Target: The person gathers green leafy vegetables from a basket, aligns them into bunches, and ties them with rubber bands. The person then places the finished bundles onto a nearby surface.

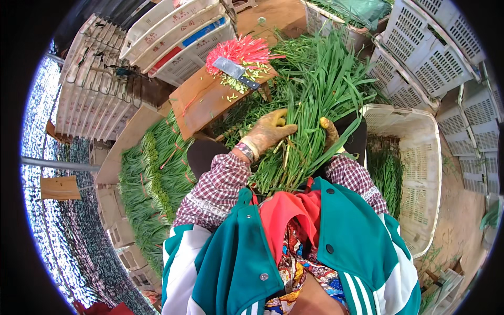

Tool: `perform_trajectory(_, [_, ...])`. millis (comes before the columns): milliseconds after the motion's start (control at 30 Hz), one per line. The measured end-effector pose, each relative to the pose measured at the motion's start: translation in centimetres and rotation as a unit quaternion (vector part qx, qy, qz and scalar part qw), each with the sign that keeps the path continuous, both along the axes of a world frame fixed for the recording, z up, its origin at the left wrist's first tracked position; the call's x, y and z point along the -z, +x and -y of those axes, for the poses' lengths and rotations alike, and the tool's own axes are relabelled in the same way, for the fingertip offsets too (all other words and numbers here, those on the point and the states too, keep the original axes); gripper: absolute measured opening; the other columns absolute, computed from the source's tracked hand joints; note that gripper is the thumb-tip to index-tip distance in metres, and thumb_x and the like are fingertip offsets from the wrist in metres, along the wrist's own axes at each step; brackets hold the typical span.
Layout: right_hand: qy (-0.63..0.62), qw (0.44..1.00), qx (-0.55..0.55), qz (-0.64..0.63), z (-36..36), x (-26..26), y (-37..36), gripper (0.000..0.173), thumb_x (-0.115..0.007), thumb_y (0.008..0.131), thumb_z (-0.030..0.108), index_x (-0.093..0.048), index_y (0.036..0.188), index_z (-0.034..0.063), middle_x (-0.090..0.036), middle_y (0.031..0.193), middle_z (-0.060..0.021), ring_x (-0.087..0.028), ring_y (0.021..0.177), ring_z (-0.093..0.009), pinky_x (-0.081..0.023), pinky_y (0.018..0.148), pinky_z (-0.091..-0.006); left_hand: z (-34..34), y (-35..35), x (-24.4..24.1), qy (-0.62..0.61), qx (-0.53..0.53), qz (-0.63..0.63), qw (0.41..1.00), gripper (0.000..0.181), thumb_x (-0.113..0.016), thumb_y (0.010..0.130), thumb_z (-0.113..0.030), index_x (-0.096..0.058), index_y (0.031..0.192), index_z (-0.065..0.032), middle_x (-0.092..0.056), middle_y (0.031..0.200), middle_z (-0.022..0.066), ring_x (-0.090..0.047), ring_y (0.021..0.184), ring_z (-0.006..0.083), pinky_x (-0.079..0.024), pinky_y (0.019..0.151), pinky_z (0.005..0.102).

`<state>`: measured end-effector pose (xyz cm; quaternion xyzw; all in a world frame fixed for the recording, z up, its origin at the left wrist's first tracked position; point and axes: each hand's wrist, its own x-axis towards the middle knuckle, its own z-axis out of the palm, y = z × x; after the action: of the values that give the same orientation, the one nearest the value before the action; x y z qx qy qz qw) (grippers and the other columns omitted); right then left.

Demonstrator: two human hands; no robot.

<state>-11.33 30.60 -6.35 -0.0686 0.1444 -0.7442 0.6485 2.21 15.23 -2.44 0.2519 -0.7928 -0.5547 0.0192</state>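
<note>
Long green leafy stalks, perhaps garlic chives (315, 106), lie in a loose heap across my lap. On the left side of the heap is my left hand (271, 130), in a stained yellowish glove, fingers apart and curved against the leaves. My right hand (330, 134), gloved too, rests at the heap's right side, partly hidden by leaves; its grip cannot be made out. Beyond my left hand stands a wooden bench (204, 100). On it lie a cleaver with a black handle (236, 73), a bunch of red plastic ties (240, 51) and short cut stalk ends (232, 84).
Tied green bundles (157, 177) are stacked at the left. A white plastic crate (421, 177) at my right holds more greens (384, 177). Crates are stacked at the upper left (98, 82) and upper right (425, 47). More loose greens (299, 51) lie beyond the heap.
</note>
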Motion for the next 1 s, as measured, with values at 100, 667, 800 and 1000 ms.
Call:
perform_trajectory(100, [0.026,0.999,0.027,-0.009,-0.1,2.1,-0.8,0.063,-0.066,0.082,0.037,-0.049,0.127,-0.0041,-0.063,0.112,-0.0177,-0.066,0.094,-0.027,-0.057,0.084,-0.0426,-0.1,0.2,-1.3,0.123,-0.038,-0.008,0.992,0.060,-0.067,0.085,-0.010,-0.039,0.135,0.0051,-0.064,0.103,0.0049,-0.058,0.090,0.0096,-0.047,0.080,0.0223])
perform_trajectory(667, [0.028,0.997,0.066,-0.012,1.5,10.9,-3.1,0.043,-0.056,0.091,0.034,-0.057,0.120,0.0021,-0.065,0.110,-0.0124,-0.067,0.091,-0.025,-0.059,0.078,-0.0425,-2.0,7.7,-0.5,-0.219,0.095,-0.018,0.971,0.069,-0.067,0.082,-0.025,-0.038,0.139,0.0007,-0.035,0.144,0.0235,-0.038,0.132,0.0330,-0.030,0.110,0.0366])
perform_trajectory(800, [0.061,0.995,0.032,-0.068,2.7,5.3,-1.0,0.062,-0.059,0.086,0.045,-0.049,0.132,0.0044,-0.060,0.124,-0.0127,-0.062,0.106,-0.027,-0.052,0.091,-0.0444,-2.6,5.5,0.2,-0.092,0.067,-0.015,0.993,0.123,-0.077,0.072,-0.047,0.005,0.146,0.0063,-0.021,0.151,0.0257,-0.029,0.138,0.0312,-0.025,0.112,0.0337])
perform_trajectory(1000, [-0.045,0.961,0.076,-0.262,4.8,4.7,-1.2,0.066,-0.062,0.088,0.045,-0.044,0.139,0.0069,-0.038,0.147,-0.0072,-0.041,0.131,-0.022,-0.038,0.107,-0.0398,-1.0,0.7,-0.7,-0.109,0.008,-0.113,0.988,0.136,-0.084,0.064,-0.045,0.014,0.146,0.0013,-0.039,0.141,0.0259,-0.044,0.128,0.0329,-0.034,0.107,0.0342])
